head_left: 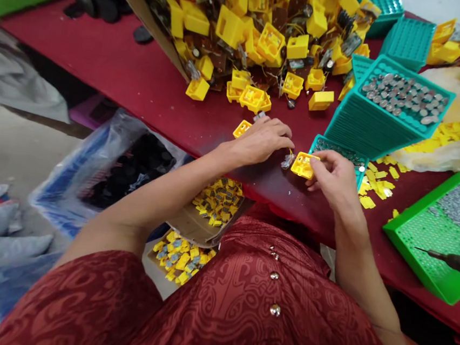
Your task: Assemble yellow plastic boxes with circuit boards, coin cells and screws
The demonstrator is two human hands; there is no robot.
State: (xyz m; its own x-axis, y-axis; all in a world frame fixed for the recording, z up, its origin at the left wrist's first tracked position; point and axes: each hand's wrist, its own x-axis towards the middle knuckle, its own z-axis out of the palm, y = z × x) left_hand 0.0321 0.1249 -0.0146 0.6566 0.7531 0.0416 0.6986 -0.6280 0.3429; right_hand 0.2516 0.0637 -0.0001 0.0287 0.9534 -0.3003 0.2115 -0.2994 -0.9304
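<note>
My right hand (335, 177) pinches a small open yellow plastic housing (304, 165) between thumb and fingers, its hollow side facing up, with small parts inside. Just left of it, a clear-grey small part (287, 160) hangs or lies by thin wires under the fingertips of my left hand (262, 139). That hand is palm down with curled fingers; its thumb and whatever it may grip are hidden. Beside the left wrist lies another yellow housing (242, 129) on the red tabletop (214, 119). A teal tray (318, 143) of small metal discs sits behind my right hand.
A big heap of yellow housings (271, 41) spills from a cardboard box at the back. Stacked teal trays (353, 116) hold button-like discs. At right, a green basket (423, 234) contains grey bits, with a pointed driver (445, 257) above it. Boxes of yellow pieces (219, 201) stand below the table edge.
</note>
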